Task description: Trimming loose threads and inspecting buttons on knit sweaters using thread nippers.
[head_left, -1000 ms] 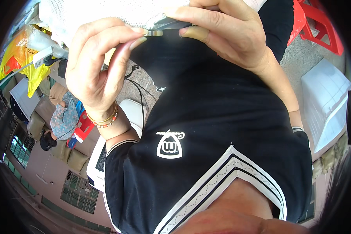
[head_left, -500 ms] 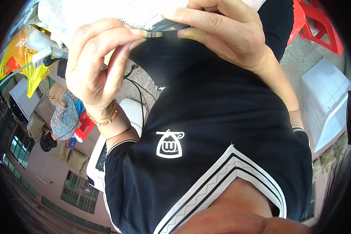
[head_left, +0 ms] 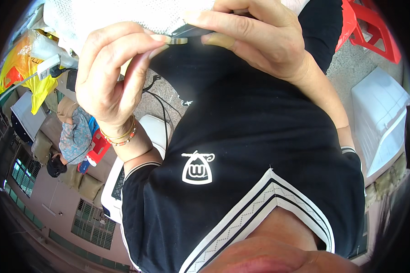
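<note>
Head: left fingers (head_left: 139,44) pinch a banded strip (head_left: 180,41), right fingers (head_left: 243,26) a tapered dark tool (head_left: 192,31).

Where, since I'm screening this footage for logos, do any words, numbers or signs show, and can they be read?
Shirt: white triangular emblem, letter-like shape inside; not copied out. Script above it: blurred.
Yellow bag: dark marks, too blurred to read.
White plug: faint print, too small to read.

Black top (head_left: 241,123) (white chest emblem (head_left: 197,179)), white neck trim (head_left: 248,209), gold and beaded bracelets (head_left: 119,143).
</note>
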Tool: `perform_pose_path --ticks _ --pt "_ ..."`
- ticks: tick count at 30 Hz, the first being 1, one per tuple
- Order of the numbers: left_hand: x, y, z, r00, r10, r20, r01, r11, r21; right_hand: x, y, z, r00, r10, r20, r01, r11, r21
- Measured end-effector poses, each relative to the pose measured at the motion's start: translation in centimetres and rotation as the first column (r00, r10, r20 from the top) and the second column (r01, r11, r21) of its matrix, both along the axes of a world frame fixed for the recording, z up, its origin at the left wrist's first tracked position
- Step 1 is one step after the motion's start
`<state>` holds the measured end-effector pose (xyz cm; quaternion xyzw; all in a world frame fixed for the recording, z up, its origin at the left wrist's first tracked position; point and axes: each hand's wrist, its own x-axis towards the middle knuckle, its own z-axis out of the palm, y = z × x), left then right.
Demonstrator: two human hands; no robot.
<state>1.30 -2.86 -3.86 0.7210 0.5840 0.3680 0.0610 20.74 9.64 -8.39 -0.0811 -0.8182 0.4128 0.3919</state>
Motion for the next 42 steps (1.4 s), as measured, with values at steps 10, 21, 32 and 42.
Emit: perform_pose_path --ticks 10,21,32,42 --pt "-0.1 0.3 0.1 0.999 -0.022 -0.044 0.022 1.0 0.01 -4.0 2.3 -4.4 0.818 0.062 -0.572 0.207 0.896 0.392" --pt "-2.1 -0.5 0.3 0.992 0.124 -0.027 -0.124 0.992 -0.01 2.2 2.1 0.7 0.995 -0.099 0.018 0.1 0.961 -0.259" --pt "-6.1 -0.5 -2.1 0.966 0.259 0.022 -0.259 0.966 0.0 0.9 0.9 0.3 1.0 -0.003 0.001 0.003 0.966 -0.258" --pt "-2.8 -1.5 0.1 0.943 0.308 -0.126 -0.309 0.951 0.013 1.2 0.3 2.0 0.99 0.021 0.14 0.015 0.968 -0.251"
